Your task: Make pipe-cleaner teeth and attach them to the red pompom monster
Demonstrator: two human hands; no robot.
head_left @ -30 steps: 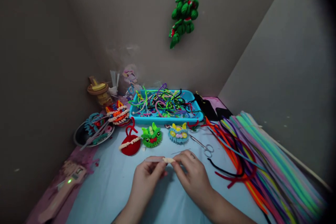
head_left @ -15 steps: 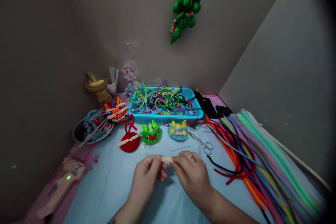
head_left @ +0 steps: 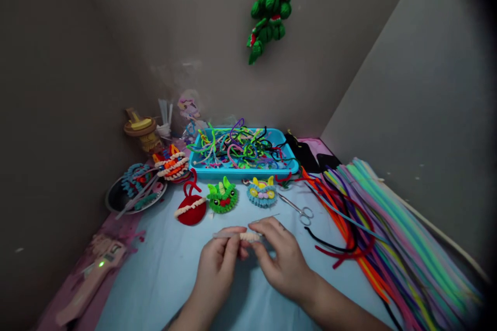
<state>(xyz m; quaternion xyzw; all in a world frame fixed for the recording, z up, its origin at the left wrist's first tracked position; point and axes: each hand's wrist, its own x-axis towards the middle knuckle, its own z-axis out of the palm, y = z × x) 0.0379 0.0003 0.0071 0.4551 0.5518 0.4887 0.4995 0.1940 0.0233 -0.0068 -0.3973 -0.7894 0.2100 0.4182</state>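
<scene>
My left hand [head_left: 218, 257] is closed in a pinch on a thin pale stick [head_left: 223, 235], its clear end poking out to the left. A cream pipe cleaner [head_left: 249, 237] is wound in a tight coil at the stick's right part. Around the coil's right end my right hand [head_left: 285, 258] has thumb and forefinger parted, one below and one above it; whether a fingertip touches it is unclear. Just beyond the hands lie a red round pad with a cream strip [head_left: 191, 209], a green fuzzy animal head [head_left: 223, 196] and a blue-and-yellow one [head_left: 262, 192].
Small scissors [head_left: 301, 209] lie behind my right hand. A blue tray [head_left: 244, 171] holds tangled pipe cleaner scraps. Bundled pipe cleaners [head_left: 407, 238] cover the right side. At left are a metal bowl [head_left: 112, 199] and a glue gun [head_left: 91, 279]. Green figures [head_left: 269, 10] hang above.
My right thumb and forefinger have spread apart from their pinch at the coil's right end, exposing more of it. The left hand keeps its pinch. The view has shifted slightly.
</scene>
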